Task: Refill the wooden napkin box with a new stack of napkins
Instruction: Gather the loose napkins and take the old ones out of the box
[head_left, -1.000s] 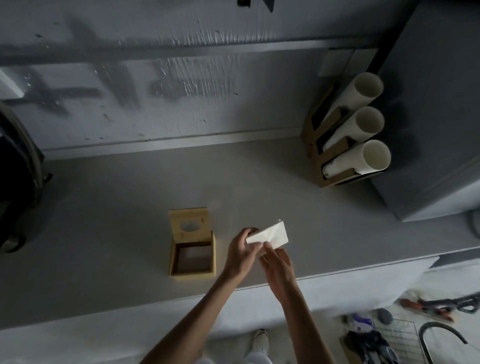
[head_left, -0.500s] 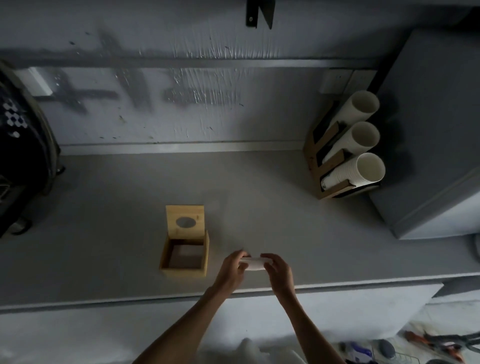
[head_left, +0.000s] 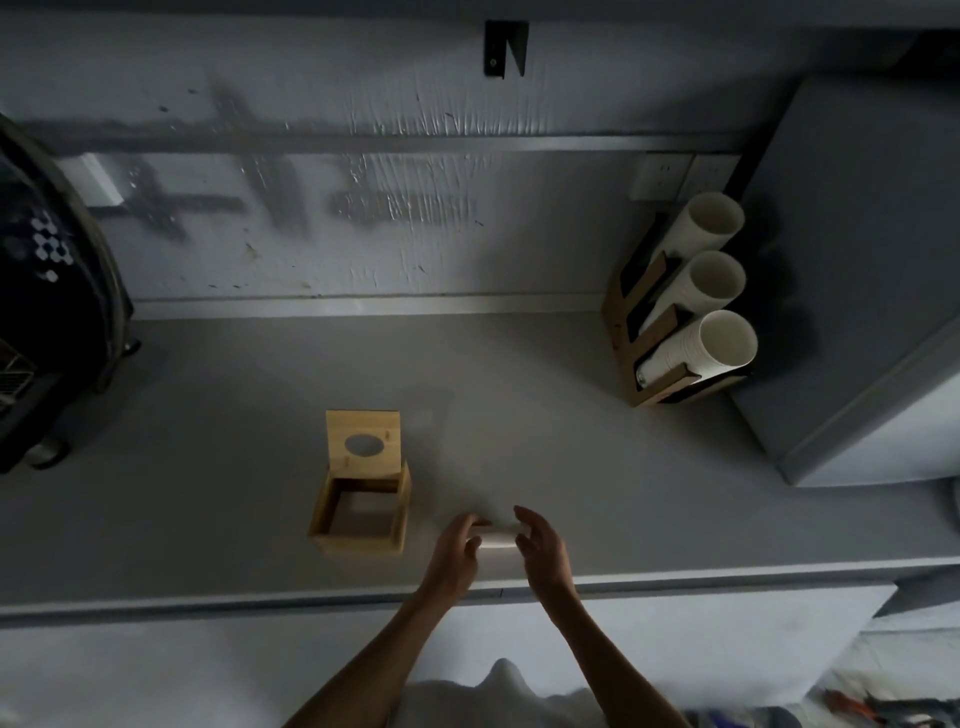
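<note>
Change: the napkin stack (head_left: 497, 538), raised and tilted a second ago, is now level and edge-on, low over the desk (head_left: 208, 467).
Fingers: the left hand (head_left: 454, 553) curls on its left end. The right hand (head_left: 543, 551) cups the right end, its grip too blurred to judge.
Place: just right of the wooden napkin box (head_left: 358, 545), whose lid (head_left: 384, 457) is open.
Meaning: the stack is probably squared up and ready to go in.

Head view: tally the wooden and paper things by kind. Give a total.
Wooden napkin box: 1
Napkin stack: 1
Wooden cup rack: 1
Paper cup stacks: 3
Total: 6
</note>
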